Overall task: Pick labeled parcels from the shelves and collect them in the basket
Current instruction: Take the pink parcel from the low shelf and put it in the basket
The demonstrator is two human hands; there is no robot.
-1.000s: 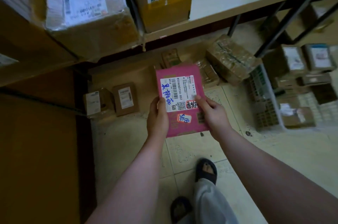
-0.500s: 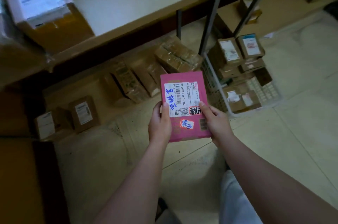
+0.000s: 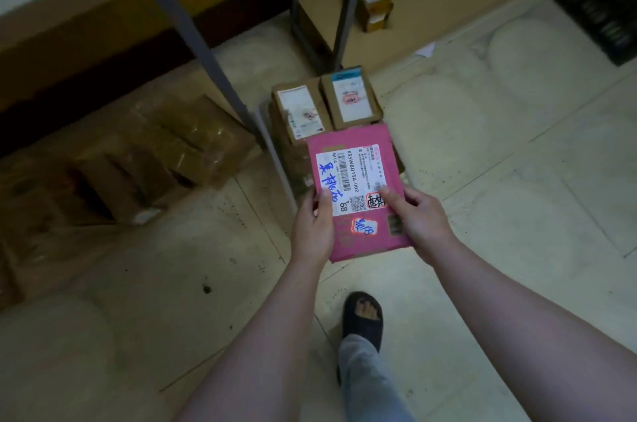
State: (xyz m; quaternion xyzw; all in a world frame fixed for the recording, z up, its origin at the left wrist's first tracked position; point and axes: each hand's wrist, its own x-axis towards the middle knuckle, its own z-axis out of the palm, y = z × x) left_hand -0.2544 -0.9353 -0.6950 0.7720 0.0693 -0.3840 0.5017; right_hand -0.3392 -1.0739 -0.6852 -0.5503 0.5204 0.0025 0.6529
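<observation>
The pink parcel is held flat, label up, in front of the person and just over the near end of the basket, whose white wall shows to its left beside a grey shelf leg. The left hand grasps the parcel's left edge with the thumb laid on the white label. The right hand grasps the right edge, thumb on top near the red stamp. The step in hand looks like setting this parcel into the basket, which already carries at least 2 brown labelled boxes at its far end. To do it well, carry the parcel forward and lower it flat onto the boxes, or into whatever gap lies beneath, which the parcel hides from view, rather than drop it from here. Letting go with 1 hand first risks the flat parcel tilting and sliding over the wall onto the floor. Label up suits later checking. The shelf leg stands close on the left, so approach from the right.
</observation>
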